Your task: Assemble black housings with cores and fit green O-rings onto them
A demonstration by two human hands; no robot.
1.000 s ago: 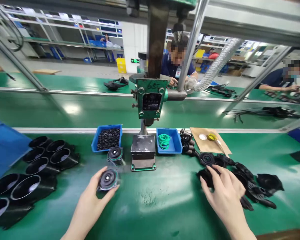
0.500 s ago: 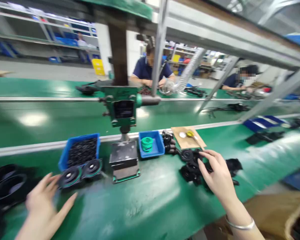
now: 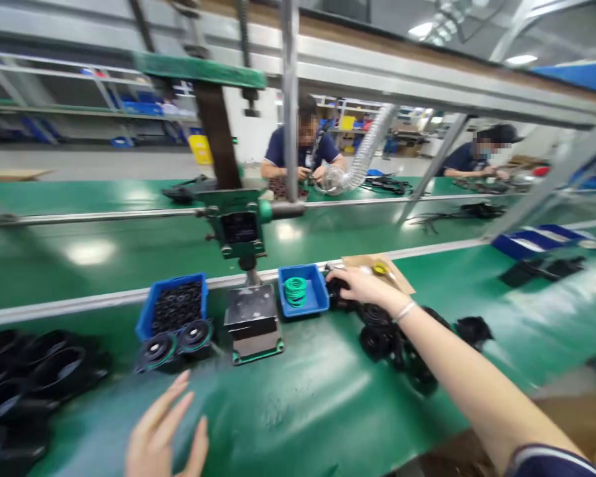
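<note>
Head view: two hands (image 3: 161,434) (image 3: 360,286), left spread, right's grip unclear; two green-ringed parts (image 3: 159,349) (image 3: 196,335)

Worn on head, looking fwd & down over green bench (image 3: 298,424); v. near L hand (image 3: 159,447), bit farther from R hand (image 3: 360,286), w/ co-workers (image 3: 275,147) opp. in bkgd.

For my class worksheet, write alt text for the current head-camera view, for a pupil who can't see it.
A person's right hand reaches to dark parts beside a blue bin of green rings, while the left hand is spread open over a green bench. A press head is above a metal block left of that bin, near two round black parts.
</note>
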